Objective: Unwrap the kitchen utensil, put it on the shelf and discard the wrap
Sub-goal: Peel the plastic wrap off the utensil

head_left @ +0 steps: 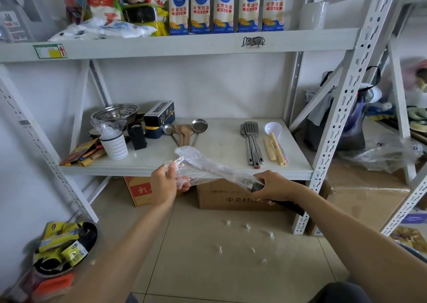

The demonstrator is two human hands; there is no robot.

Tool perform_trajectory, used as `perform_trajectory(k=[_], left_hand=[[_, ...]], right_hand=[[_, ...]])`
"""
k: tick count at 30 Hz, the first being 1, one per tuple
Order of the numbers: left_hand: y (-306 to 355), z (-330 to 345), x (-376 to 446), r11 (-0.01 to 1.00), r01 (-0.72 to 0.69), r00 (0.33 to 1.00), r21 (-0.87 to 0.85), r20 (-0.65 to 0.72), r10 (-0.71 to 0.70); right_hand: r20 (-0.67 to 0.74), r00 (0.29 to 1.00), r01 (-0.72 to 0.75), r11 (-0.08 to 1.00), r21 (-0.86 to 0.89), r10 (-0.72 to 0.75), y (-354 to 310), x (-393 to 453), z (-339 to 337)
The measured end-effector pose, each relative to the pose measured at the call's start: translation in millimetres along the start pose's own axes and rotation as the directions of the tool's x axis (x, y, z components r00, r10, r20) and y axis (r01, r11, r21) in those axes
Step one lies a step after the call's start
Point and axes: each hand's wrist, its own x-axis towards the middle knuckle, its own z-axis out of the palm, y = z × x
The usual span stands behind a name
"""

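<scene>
A long kitchen utensil [233, 172] with a black handle is held just in front of the white shelf [221, 140], at its front edge. Clear plastic wrap [196, 161] covers its head and shaft. My right hand [272, 186] grips the black handle at the right end. My left hand [165, 182] pinches loose wrap at the left, below the utensil's head. The utensil slants up to the left.
On the shelf lie metal ladles [198, 127], steel spatulas [251, 140], a white scoop [273, 129], a white holder [114, 144] and steel bowls [115, 115]. Cardboard boxes [231, 198] stand under the shelf. Small balls of wrap [248, 227] dot the tiled floor. A pan with packets [67, 249] sits at lower left.
</scene>
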Motion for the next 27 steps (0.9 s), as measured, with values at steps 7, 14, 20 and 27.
perform_trajectory(k=[7,14,20,27], left_hand=[[6,4,-4,0.968,0.018,0.986,-0.248,-0.158,-0.059],[-2,1,10,0.654,0.397,0.85,-0.644,-0.012,-0.527],[-11,0,19,0.937,0.268,0.944,-0.226,-0.133,-0.302],[4,-1,23,0.98,-0.023,0.999,0.197,0.047,0.014]], right_hand=[[-0.016,1.0,-0.006,1.0,0.021,0.006,-1,3,3],[0.049,0.999,-0.005,0.998,0.064,0.002,-3,1,2],[0.069,0.997,-0.044,0.999,0.03,0.042,5,-1,3],[0.062,0.998,-0.024,0.999,0.022,0.023,8,-1,3]])
